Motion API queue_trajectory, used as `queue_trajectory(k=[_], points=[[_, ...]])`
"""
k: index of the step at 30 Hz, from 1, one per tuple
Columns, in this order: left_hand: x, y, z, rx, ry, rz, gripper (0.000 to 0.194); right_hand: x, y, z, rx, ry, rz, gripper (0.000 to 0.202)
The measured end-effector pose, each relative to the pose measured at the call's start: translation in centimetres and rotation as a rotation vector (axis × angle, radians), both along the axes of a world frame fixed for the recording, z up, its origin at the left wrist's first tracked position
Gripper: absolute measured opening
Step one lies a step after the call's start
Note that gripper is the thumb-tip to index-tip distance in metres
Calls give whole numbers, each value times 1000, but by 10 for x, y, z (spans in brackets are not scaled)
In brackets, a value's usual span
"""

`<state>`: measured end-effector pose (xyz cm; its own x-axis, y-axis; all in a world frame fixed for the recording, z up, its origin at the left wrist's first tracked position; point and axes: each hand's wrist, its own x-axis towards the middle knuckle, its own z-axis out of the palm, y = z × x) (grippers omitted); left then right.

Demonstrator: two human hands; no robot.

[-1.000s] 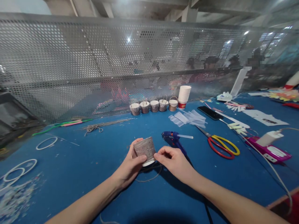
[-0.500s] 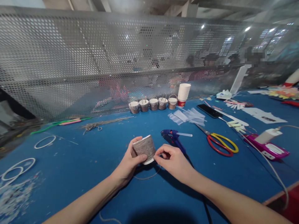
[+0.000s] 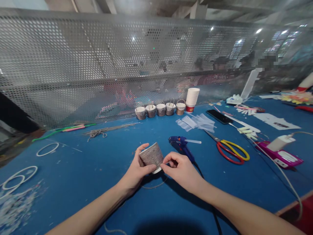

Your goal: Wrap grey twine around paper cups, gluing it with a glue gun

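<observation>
1. Gray string (image 3: 150, 153) wraps the cup (image 3: 157, 170), which is tipped & held up over the blue counter (image 3: 93, 169), mid-pic. A bare white strip shows at its low edge.
2. L hand (image 3: 135, 169) has its grip closed round the cup.
3. R hand (image 3: 182, 168) has a narrow grip, a pinch at the cup's low right edge, prob. w/ string in it. Tips are too small to see for sure.
4. Could go wrong: string might slip off the low edge b/c the pinch is loose. Rows might cross or gap b/c the cup tilts.
5. Cup might get a dent if L squeezes too hard.
6. Loose loop (image 3: 153, 188) under the cup could knot or snag if tugged fast. R hand is also nr the glue gun (image 3: 179, 142), so a bump is poss.
7. L pose: arm comes in from low left, thumb flat on the front, other fingers behind, one tip up by the top edge.
8. R pose: arm from low right, thumb & pointer tips close together, other fingers curled in.
</observation>
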<state>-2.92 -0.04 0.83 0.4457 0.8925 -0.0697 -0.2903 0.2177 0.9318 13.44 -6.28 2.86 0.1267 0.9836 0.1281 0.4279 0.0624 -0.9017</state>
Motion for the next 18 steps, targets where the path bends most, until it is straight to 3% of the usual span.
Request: queue_trajectory(k=[7, 12, 18], points=[[2, -2, 3, -16, -41, 12, 79, 0, -2, 8, -32, 69, -6, 5], [3, -5, 7, 0, -29, 28, 88, 1, 0, 5, -10, 109, 21, 11], [0, 0, 1, 52, 44, 56, 63, 4, 1, 1, 49, 169, 52, 17]])
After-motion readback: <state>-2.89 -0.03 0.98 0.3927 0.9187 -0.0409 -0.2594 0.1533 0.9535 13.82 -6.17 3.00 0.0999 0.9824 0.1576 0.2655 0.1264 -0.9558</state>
